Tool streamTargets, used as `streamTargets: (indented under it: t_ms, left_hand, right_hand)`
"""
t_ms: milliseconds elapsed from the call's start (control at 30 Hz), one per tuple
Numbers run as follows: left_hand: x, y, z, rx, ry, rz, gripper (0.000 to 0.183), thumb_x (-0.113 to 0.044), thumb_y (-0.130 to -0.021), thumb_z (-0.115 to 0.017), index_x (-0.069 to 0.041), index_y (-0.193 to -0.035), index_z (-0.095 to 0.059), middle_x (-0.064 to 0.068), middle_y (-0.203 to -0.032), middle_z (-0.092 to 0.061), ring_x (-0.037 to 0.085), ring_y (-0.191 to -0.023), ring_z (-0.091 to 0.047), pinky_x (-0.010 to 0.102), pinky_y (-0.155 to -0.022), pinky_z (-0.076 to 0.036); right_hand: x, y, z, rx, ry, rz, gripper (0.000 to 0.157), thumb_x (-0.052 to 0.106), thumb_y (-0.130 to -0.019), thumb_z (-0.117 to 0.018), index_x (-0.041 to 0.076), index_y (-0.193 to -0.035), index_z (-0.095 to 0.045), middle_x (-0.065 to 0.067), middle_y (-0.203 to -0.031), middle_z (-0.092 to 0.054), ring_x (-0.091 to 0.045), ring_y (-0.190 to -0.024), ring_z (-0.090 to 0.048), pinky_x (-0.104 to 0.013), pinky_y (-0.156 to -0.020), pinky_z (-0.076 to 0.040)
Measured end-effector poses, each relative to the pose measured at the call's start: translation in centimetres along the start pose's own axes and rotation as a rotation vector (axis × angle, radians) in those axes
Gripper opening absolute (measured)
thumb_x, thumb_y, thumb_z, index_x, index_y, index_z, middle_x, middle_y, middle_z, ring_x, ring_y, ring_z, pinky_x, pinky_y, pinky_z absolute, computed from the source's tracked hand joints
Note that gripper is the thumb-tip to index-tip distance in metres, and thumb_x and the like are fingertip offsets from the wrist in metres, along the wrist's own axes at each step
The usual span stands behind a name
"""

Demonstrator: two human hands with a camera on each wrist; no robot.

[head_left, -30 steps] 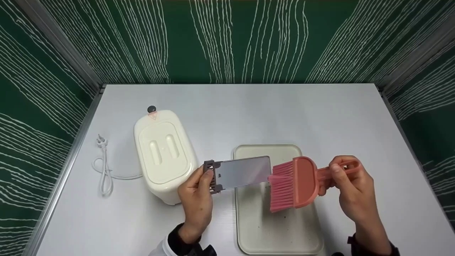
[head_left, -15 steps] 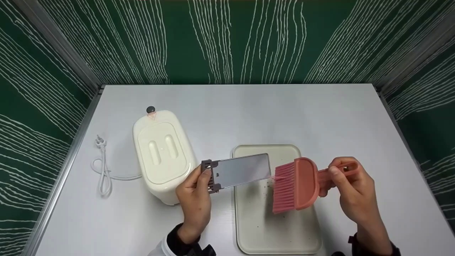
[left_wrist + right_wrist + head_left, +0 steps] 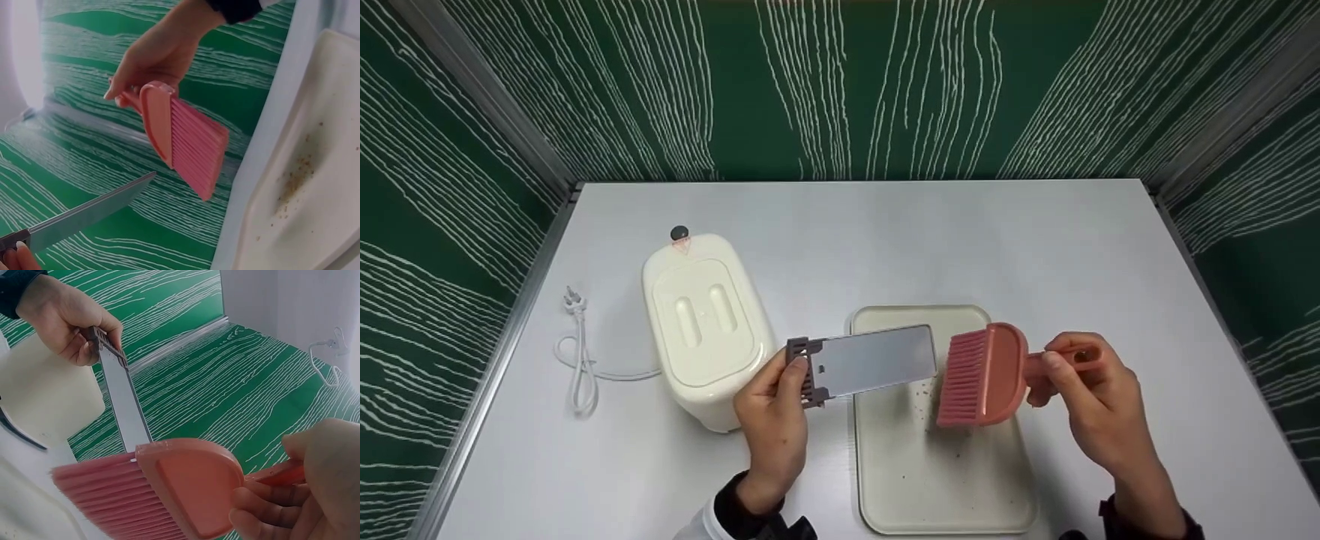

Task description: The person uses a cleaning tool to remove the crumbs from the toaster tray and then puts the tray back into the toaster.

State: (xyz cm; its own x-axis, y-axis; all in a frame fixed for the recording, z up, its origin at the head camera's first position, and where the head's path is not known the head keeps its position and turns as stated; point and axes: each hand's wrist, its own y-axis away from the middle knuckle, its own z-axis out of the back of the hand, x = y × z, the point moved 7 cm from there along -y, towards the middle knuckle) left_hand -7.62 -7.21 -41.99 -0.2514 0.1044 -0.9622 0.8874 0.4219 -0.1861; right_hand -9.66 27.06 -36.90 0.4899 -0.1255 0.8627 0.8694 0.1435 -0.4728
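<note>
My left hand (image 3: 776, 424) pinches the dark grey slotted end of a flat metal crumb tray (image 3: 879, 361), thumb on top. Its bare plate points right, raised over the cream serving tray (image 3: 945, 487). In my right hand (image 3: 1102, 409) is the handle of a pink dusting brush (image 3: 1003, 375), bristles facing left. A small gap separates the bristles from the plate's free end in the head view. Brown crumbs (image 3: 298, 180) lie scattered on the serving tray under the brush, plain in the left wrist view. The right wrist view shows the brush (image 3: 197, 489) close up, overlapping the plate's end.
Left of my left hand stands a cream toaster (image 3: 709, 322) with a lid on and a dark knob at its far end. Its white cord and plug (image 3: 577, 337) lie coiled beside it. Green walls with white streaks (image 3: 840, 90) enclose the white table.
The brush has moved off the crumb tray's end, tipping slightly upward; its bristles touched the plate's end before. More crumbs show on the serving tray. My left hand is nearly still.
</note>
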Motion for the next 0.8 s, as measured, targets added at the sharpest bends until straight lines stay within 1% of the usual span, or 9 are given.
streamTargets:
  t_ms: [100, 200, 300, 467, 533, 600, 700, 800]
  left_hand:
    - [0.2, 0.2, -0.4, 0.019, 0.013, 0.019, 0.023, 0.002, -0.100, -0.058, 0.010, -0.114, -0.074, 0.017, -0.088, -0.074, 0.019, -0.074, -0.070, 0.030, -0.061, -0.059]
    - [0.6, 0.5, -0.7, 0.037, 0.025, 0.043, 0.023, 0.002, -0.100, -0.059, 0.011, -0.115, -0.073, 0.019, -0.088, -0.073, 0.020, -0.074, -0.070, 0.031, -0.061, -0.060]
    - [1.1, 0.8, -0.7, 0.037, 0.038, 0.078, 0.023, 0.002, -0.100, -0.060, 0.012, -0.115, -0.073, 0.020, -0.089, -0.073, 0.020, -0.074, -0.069, 0.032, -0.060, -0.060]
    - [1.8, 1.3, -0.4, 0.029, 0.076, 0.152, 0.024, 0.001, -0.100, -0.060, 0.013, -0.116, -0.072, 0.022, -0.090, -0.073, 0.023, -0.071, -0.069, 0.033, -0.057, -0.059]
    - [1.8, 1.4, -0.4, 0.030, 0.079, 0.172, 0.023, 0.000, -0.100, -0.060, 0.013, -0.116, -0.072, 0.022, -0.090, -0.073, 0.023, -0.069, -0.068, 0.033, -0.056, -0.059]
    - [1.9, 1.5, -0.4, 0.029, 0.076, 0.184, 0.023, 0.000, -0.100, -0.061, 0.012, -0.115, -0.072, 0.021, -0.089, -0.074, 0.023, -0.068, -0.068, 0.033, -0.056, -0.059]
    - [1.8, 1.6, -0.3, 0.021, 0.072, 0.190, 0.023, 0.000, -0.099, -0.060, 0.012, -0.115, -0.072, 0.021, -0.088, -0.073, 0.022, -0.067, -0.068, 0.033, -0.056, -0.059]
    - [1.7, 1.7, -0.3, 0.025, 0.066, 0.190, 0.024, 0.000, -0.100, -0.060, 0.012, -0.116, -0.072, 0.021, -0.088, -0.073, 0.023, -0.067, -0.069, 0.034, -0.056, -0.059]
  right_hand:
    - [-0.1, 0.4, 0.6, -0.033, -0.004, 0.006, 0.014, -0.021, -0.098, -0.048, -0.020, -0.112, -0.051, -0.013, -0.093, -0.077, -0.015, -0.065, -0.070, -0.021, -0.060, -0.058]
    - [0.0, 0.8, 1.2, -0.076, 0.009, 0.017, 0.018, -0.022, -0.098, -0.050, -0.021, -0.116, -0.051, -0.013, -0.092, -0.075, -0.016, -0.067, -0.071, -0.020, -0.062, -0.059]
    - [0.0, 1.3, 1.8, -0.115, 0.014, 0.030, 0.021, -0.022, -0.097, -0.051, -0.021, -0.118, -0.052, -0.014, -0.093, -0.074, -0.016, -0.070, -0.074, -0.021, -0.063, -0.060]
    - [-0.3, 1.9, 2.6, -0.159, -0.061, 0.075, 0.026, -0.025, -0.096, -0.048, -0.025, -0.122, -0.050, -0.018, -0.101, -0.074, -0.019, -0.078, -0.076, -0.023, -0.064, -0.060]
    - [-0.3, 2.2, 2.9, -0.168, -0.095, 0.099, 0.028, -0.026, -0.096, -0.047, -0.027, -0.124, -0.049, -0.020, -0.106, -0.074, -0.020, -0.083, -0.077, -0.023, -0.066, -0.061]
    - [-0.4, 2.4, 3.1, -0.178, -0.101, 0.116, 0.030, -0.028, -0.095, -0.046, -0.027, -0.125, -0.049, -0.021, -0.111, -0.074, -0.021, -0.088, -0.077, -0.023, -0.069, -0.061]
    - [-0.5, 2.8, 3.5, -0.206, 0.023, 0.117, 0.032, -0.028, -0.093, -0.049, -0.026, -0.125, -0.052, -0.018, -0.114, -0.075, -0.018, -0.091, -0.077, -0.021, -0.072, -0.060]
    - [-0.5, 3.2, 4.0, -0.239, 0.213, 0.117, 0.033, -0.028, -0.091, -0.054, -0.023, -0.124, -0.057, -0.014, -0.115, -0.075, -0.013, -0.094, -0.076, -0.017, -0.076, -0.059]
